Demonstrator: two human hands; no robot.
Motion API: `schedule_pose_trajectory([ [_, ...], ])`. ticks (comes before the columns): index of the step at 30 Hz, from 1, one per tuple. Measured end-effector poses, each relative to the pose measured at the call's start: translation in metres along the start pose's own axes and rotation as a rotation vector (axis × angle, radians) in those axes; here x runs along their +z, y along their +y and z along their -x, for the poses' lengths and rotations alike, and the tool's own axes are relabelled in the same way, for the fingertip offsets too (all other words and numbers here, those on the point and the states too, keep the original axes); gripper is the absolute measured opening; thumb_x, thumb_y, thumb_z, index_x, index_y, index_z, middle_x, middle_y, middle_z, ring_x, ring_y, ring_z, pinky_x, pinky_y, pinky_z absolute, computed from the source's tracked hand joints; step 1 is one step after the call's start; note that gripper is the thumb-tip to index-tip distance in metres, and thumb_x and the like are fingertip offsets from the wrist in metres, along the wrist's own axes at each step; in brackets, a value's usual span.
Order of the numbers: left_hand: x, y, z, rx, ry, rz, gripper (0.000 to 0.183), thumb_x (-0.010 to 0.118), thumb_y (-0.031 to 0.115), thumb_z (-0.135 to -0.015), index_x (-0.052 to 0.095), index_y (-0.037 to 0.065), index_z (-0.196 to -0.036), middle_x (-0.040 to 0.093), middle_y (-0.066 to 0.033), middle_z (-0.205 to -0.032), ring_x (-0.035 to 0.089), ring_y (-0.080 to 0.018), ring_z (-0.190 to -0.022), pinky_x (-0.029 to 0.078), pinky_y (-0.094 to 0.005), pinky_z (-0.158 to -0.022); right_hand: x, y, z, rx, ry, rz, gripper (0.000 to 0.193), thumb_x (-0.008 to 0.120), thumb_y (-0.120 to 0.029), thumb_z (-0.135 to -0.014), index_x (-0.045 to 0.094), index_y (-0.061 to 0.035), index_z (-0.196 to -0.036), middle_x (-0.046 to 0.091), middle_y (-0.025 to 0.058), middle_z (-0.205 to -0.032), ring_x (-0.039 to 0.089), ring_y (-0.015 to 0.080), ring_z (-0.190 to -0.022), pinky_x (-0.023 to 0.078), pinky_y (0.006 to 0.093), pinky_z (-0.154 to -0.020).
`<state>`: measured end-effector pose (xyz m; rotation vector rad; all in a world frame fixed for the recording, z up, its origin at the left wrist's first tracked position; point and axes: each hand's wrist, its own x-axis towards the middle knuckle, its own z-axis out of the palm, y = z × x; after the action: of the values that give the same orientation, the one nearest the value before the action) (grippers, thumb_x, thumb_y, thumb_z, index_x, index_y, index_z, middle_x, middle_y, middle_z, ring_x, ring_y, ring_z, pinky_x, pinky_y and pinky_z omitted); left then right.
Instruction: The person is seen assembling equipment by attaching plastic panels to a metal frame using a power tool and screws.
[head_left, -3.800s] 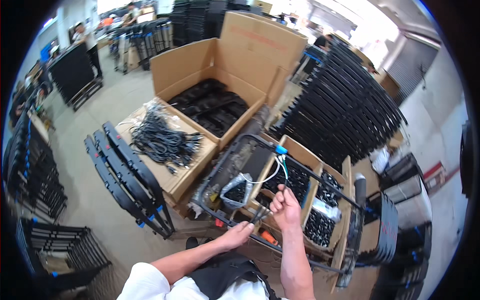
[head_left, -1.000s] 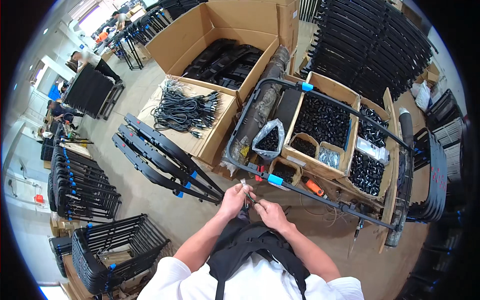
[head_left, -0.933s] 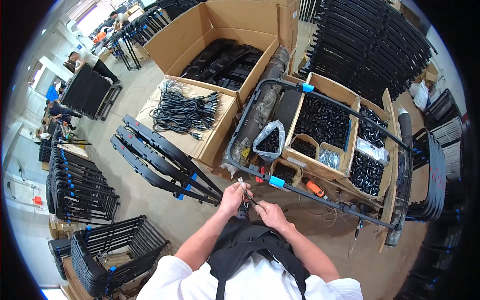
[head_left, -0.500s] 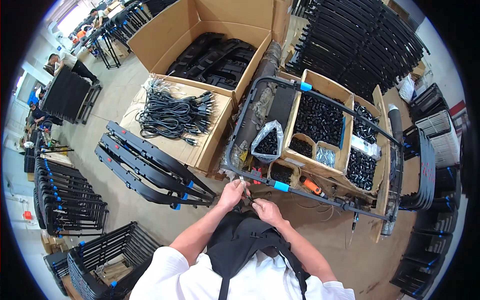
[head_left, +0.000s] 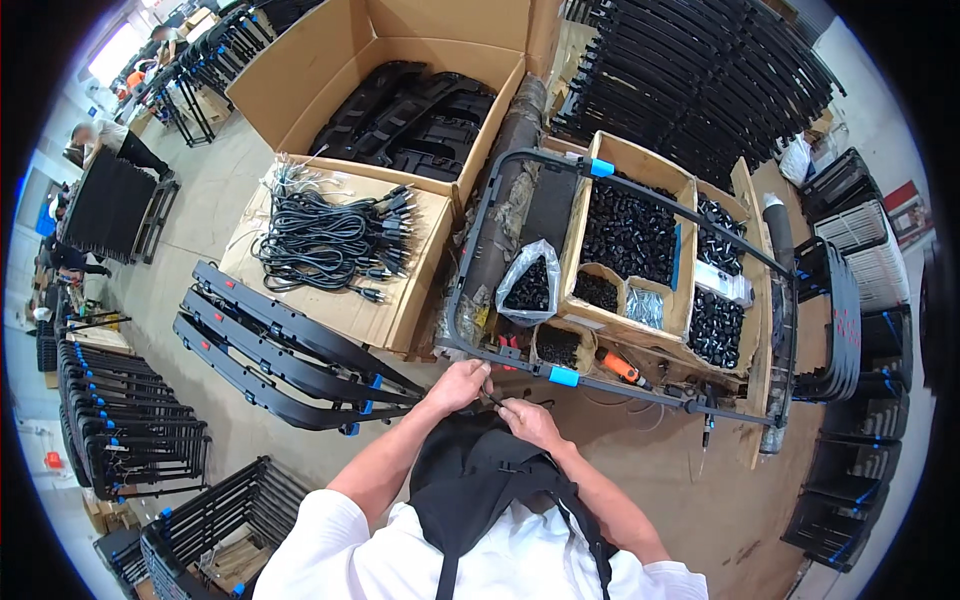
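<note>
head view, both hands pinched together on a small dark part [head_left: 493, 400] just under the near rail of the black tubular frame [head_left: 520, 365]: left hand [head_left: 457, 386] grip narrow on it beside the rail, right hand [head_left: 527, 422] grip closed on its other end, exact piece too small to tell. frame lies across the cardboard trays of black fittings [head_left: 628, 232] with blue tape tabs [head_left: 563, 376] on it, orange-handled tool [head_left: 620, 366] untouched nearby, cable bundle [head_left: 325, 240] on the box to the left; looks like early-to-mid fitting, part not yet seated.
</note>
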<state>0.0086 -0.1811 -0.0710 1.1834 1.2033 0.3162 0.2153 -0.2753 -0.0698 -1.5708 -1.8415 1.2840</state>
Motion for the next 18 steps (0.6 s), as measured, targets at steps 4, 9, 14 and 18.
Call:
schedule_pose_trajectory([
  [4, 0.007, 0.010, 0.007, -0.056, 0.098, 0.049, 0.039, 0.049, 0.031, -0.109, 0.074, 0.001, -0.110, 0.073, -0.0059, -0.078, 0.067, -0.0151, -0.070, 0.055, -0.0334, -0.071, 0.001, 0.001, -0.001, -0.028, 0.014, -0.029, 0.024, 0.061, -0.026, -0.102, 0.069, -0.0046, -0.109, 0.071, 0.0207, -0.106, 0.068, 0.0428, -0.099, 0.054, 0.0493, -0.084],
  [9, 0.024, 0.004, 0.008, -0.002, 0.270, 0.077, 0.041, 0.051, 0.034, -0.108, 0.076, 0.002, -0.101, 0.070, -0.0044, -0.069, 0.065, -0.0142, -0.064, 0.054, -0.0335, -0.066, 0.006, 0.005, -0.004, -0.059, 0.035, -0.018, 0.023, 0.062, -0.026, -0.101, 0.068, -0.0047, -0.107, 0.069, 0.0220, -0.101, 0.067, 0.0442, -0.096, 0.054, 0.0496, -0.081],
  [14, 0.019, 0.019, 0.015, -0.073, 0.242, 0.007, 0.039, 0.051, 0.031, -0.109, 0.073, 0.000, -0.102, 0.067, -0.0041, -0.070, 0.063, -0.0130, -0.068, 0.052, -0.0329, -0.067, 0.005, -0.003, -0.007, -0.011, -0.041, 0.004, 0.020, 0.063, -0.021, -0.100, 0.066, -0.0015, -0.105, 0.068, 0.0222, -0.097, 0.068, 0.0435, -0.093, 0.054, 0.0486, -0.080],
  [18, 0.019, 0.019, 0.016, -0.057, 0.257, -0.050, 0.038, 0.052, 0.031, -0.109, 0.073, 0.000, -0.102, 0.065, -0.0040, -0.070, 0.061, -0.0135, -0.067, 0.051, -0.0336, -0.068, 0.011, -0.004, -0.006, -0.012, -0.015, -0.019, 0.020, 0.063, -0.021, -0.099, 0.066, -0.0015, -0.105, 0.069, 0.0221, -0.097, 0.068, 0.0431, -0.094, 0.054, 0.0487, -0.081],
])
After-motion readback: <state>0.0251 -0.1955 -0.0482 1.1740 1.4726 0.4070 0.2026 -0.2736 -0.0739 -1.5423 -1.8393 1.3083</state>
